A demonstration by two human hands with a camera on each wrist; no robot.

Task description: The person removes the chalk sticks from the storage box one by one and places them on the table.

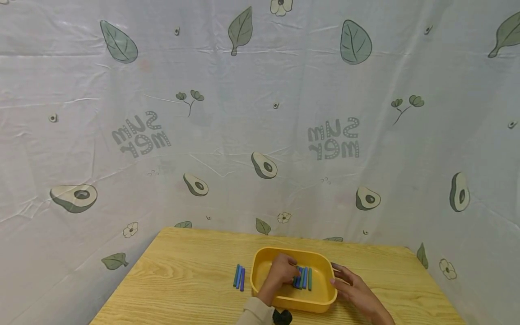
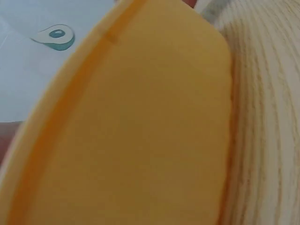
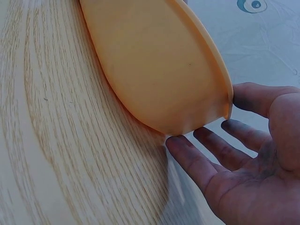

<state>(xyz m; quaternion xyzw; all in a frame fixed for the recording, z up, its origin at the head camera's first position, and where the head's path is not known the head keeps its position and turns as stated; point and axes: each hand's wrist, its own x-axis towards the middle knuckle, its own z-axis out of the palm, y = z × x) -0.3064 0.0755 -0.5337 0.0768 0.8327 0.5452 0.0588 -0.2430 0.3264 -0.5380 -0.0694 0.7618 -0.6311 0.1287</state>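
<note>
- Yellow tray [image 1: 302, 305] sits flat on the wood surface [image 1: 195, 280], near the front, a bit R of the middle.
- Left grip [image 1: 282, 271] (the person's L hand) is in the tray, fingers bent down by the sticks in there. Can't tell if it holds one, b/c the fingertips are hidden.
- Sticks in the tray [image 1: 310, 280] are blue & green. They lie side by side in a row, just R of the left grip, approx. in the middle of the tray floor.
- Right grip [image 1: 354, 290] is at the R end of the tray. It's wide, w/ fingers spread out. In the R wrist view the thumb is at the rim & the fingertips touch the end wall from outside.
- Three loose sticks [image 1: 242, 280] lie on the surface just L of the tray, close tog. (one dark green-blue, one blue, one purple).
- L wrist view is mostly the tray's outside wall, plus a tiny bit of hand at the L edge (too blurry to say more).
- Light sleeve [image 1: 256, 312] is on the L arm, w/ a small black thing [image 1: 282, 317] next to it, in front of the tray.
- Pale sheet [image 1: 227, 122] hangs behind, w/ pics of avocados, leaves, flowers & the word "summer".
</note>
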